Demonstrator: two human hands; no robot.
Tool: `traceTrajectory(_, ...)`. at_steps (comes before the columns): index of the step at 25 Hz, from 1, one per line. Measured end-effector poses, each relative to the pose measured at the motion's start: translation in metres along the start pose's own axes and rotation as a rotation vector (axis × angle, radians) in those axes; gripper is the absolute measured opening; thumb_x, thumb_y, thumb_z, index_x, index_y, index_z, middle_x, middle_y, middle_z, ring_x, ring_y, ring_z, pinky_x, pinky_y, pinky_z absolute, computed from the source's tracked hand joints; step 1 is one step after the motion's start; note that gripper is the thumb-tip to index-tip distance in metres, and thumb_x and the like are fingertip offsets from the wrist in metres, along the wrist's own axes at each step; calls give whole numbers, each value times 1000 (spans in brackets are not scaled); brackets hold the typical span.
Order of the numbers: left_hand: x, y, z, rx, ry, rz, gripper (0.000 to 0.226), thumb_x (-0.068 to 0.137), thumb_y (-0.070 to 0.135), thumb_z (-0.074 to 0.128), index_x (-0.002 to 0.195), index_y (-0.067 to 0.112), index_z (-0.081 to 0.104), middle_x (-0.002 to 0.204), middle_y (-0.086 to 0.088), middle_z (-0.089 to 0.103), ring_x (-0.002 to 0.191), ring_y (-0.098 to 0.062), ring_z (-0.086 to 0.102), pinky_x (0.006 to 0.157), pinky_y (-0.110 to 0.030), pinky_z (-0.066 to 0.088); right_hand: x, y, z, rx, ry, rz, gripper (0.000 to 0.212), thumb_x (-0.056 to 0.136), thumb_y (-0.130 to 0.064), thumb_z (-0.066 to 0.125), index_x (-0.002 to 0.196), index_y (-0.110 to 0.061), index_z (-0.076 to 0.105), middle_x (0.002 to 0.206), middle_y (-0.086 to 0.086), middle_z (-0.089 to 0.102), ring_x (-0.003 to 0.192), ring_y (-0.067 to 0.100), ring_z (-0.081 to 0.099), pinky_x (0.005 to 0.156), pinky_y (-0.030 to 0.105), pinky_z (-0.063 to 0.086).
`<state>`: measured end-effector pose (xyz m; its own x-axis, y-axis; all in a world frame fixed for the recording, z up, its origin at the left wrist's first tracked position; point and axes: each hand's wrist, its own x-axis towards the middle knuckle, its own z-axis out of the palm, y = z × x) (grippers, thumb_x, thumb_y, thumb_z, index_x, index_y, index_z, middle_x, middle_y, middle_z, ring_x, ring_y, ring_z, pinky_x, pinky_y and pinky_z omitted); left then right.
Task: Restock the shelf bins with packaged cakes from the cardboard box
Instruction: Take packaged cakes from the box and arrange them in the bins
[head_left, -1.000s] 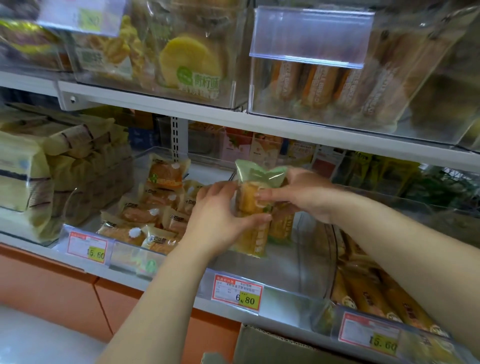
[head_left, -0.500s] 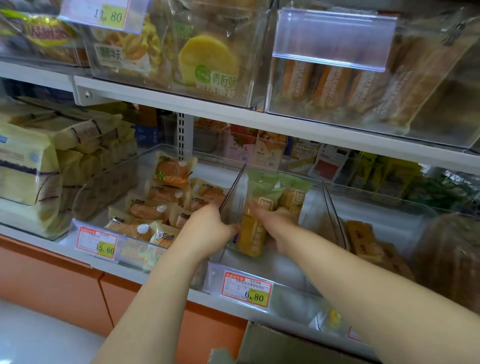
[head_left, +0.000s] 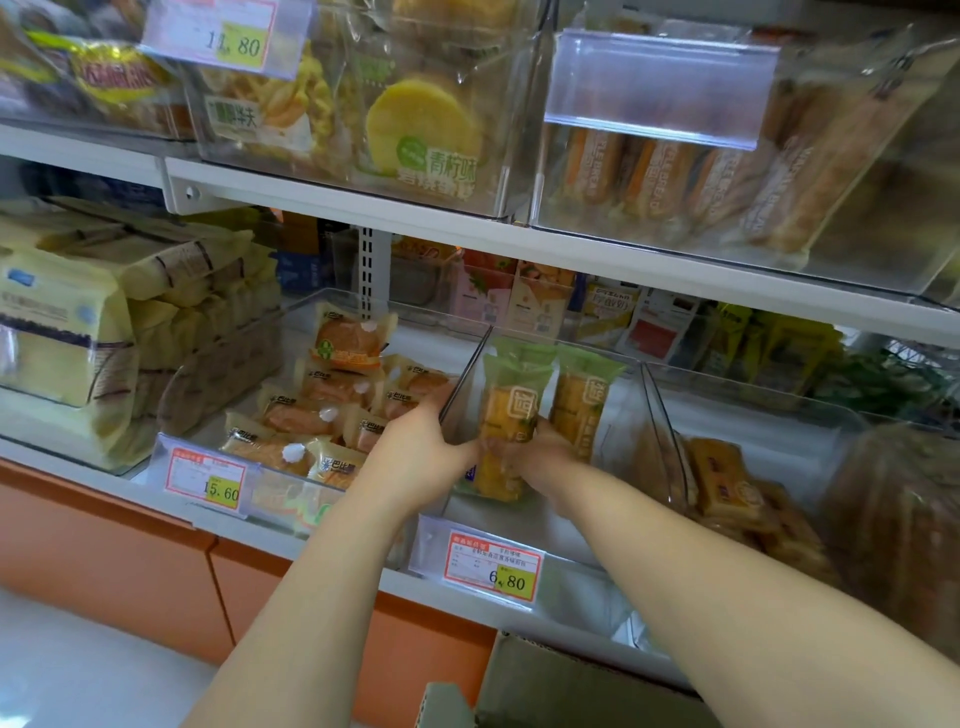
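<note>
A green-topped pack of yellow cake stands upright in the middle clear bin, with a second like pack just behind it to the right. My right hand holds the front pack low down from the right. My left hand grips the bin's left wall, fingers outside it and the thumb toward the pack. The cardboard box shows only its rim at the bottom edge, below my arms; what is inside is hidden.
The left bin holds several small orange bread packs. The right bin holds flat yellow cakes. Price tags hang along the shelf edge. An upper shelf with full bins overhangs closely.
Both hands have carried the pack down and back into the middle bin and stood it upright. My left hand has gone from the pack to the bin's left wall.
</note>
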<state>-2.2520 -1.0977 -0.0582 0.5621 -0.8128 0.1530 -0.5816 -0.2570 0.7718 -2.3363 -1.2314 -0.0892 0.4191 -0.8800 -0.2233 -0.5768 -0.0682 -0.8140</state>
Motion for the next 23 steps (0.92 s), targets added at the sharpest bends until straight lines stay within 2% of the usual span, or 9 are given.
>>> traceTrajectory(3, -5, 4, -2, 45, 40, 28, 75, 85, 43, 68, 148, 23, 34, 139, -2, 54, 124, -23, 52, 89, -27, 42, -13, -6, -13, 37, -20, 58, 78, 81, -47, 72, 142, -11, 40, 135, 7, 55, 119, 26, 56, 87, 31, 47)
traceTrajectory(5, -13, 9, -4, 133, 121, 65, 77, 85, 41, 68, 150, 19, 34, 140, -7, 50, 127, -25, 49, 98, -33, 41, -28, -13, -24, 20, -30, 24, 69, 85, -43, 69, 138, -7, 45, 133, 7, 56, 118, 26, 57, 87, 29, 46)
traceTrajectory(10, -77, 38, 4, 115, 555, 513, 38, 85, 23, 61, 121, 11, 61, 102, -4, 64, 93, -19, 58, 86, -27, 43, -126, 0, -68, 105, 122, -473, 52, 91, -32, 63, 139, -26, 44, 125, -5, 58, 106, 7, 59, 89, 18, 48)
traceTrajectory(12, -119, 44, 32, 39, 425, 625, 29, 86, 24, 58, 113, 13, 62, 90, 2, 62, 77, -13, 57, 73, -22, 46, -176, 38, -83, 157, 169, -619, 35, 93, -23, 60, 126, -29, 51, 105, -9, 60, 90, 0, 57, 75, 9, 47)
traceTrajectory(14, -159, 35, 69, 132, 204, 610, 31, 86, 33, 52, 112, 19, 62, 89, 7, 62, 75, -11, 59, 68, -24, 48, -208, 95, -89, 84, 153, -627, 27, 94, -16, 59, 117, -28, 55, 97, -7, 60, 85, 3, 56, 72, 14, 45)
traceTrajectory(17, -198, -10, 110, 479, -288, 279, 40, 91, 42, 50, 126, 24, 51, 117, 3, 58, 107, -17, 60, 86, -34, 50, -211, 184, -80, -353, -123, -343, 26, 93, -28, 59, 119, -28, 58, 112, -6, 64, 100, 6, 59, 85, 23, 43)
traceTrajectory(19, -218, -37, 123, 628, -568, -32, 47, 93, 42, 54, 130, 15, 42, 127, -8, 55, 117, -28, 57, 92, -40, 48, -219, 232, -71, -631, -469, -167, 49, 90, -49, 59, 133, -27, 51, 134, -2, 57, 120, 14, 54, 98, 24, 41)
traceTrajectory(21, -236, -54, 136, 707, -679, -181, 59, 94, 40, 55, 137, 6, 33, 127, -18, 58, 116, -35, 58, 89, -40, 47, -242, 262, -60, -690, -755, -65, 76, 79, -65, 62, 144, -34, 37, 147, 0, 44, 132, 19, 44, 107, 28, 36)
traceTrajectory(23, -251, -64, 151, 716, -793, -213, 80, 95, 39, 54, 153, 8, 9, 129, -24, 57, 117, -37, 57, 91, -38, 46, -260, 278, -51, -739, -803, -89, 86, 72, -65, 69, 144, -42, 29, 147, 3, 40, 131, 24, 41, 106, 32, 36)
